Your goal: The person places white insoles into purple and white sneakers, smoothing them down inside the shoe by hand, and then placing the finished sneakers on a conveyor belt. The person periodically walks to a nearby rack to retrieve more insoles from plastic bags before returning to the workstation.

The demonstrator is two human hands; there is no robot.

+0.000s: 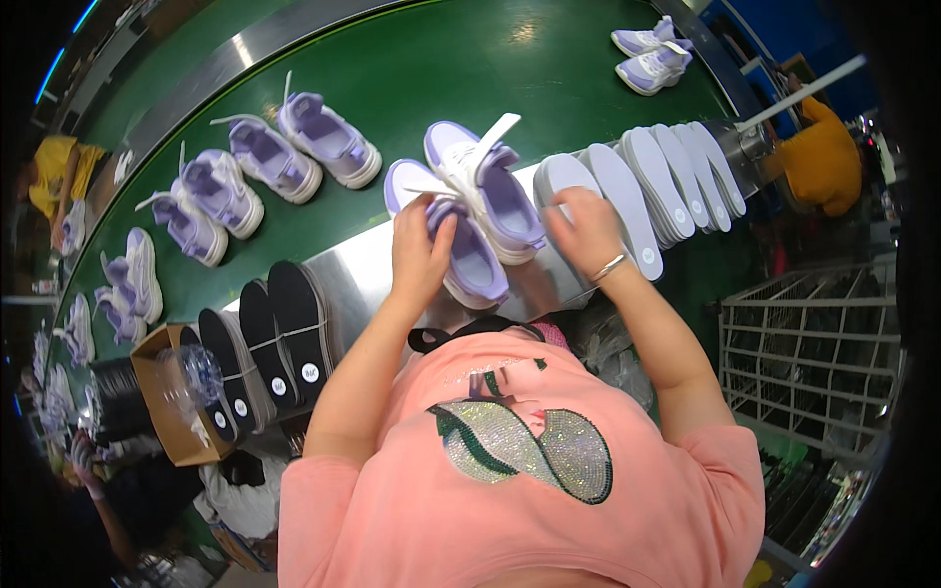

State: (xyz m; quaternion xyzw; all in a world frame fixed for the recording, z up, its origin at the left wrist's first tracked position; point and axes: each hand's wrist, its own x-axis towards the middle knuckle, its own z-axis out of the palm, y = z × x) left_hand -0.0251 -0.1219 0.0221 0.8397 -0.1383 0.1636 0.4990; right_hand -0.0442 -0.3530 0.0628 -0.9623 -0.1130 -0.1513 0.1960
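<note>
Two lilac and white sneakers lie side by side on a steel ledge in front of me. My left hand grips the nearer sneaker at its opening, thumb and fingers over the collar. The second sneaker sits just right of it, its white tongue sticking up. My right hand, a silver bracelet on the wrist, rests on a pale grey insole at the left end of a fanned row of insoles.
A green conveyor belt carries several more lilac sneakers to the left and a pair far right. Black insoles stand in a row at my left beside a cardboard box. A wire rack stands at right.
</note>
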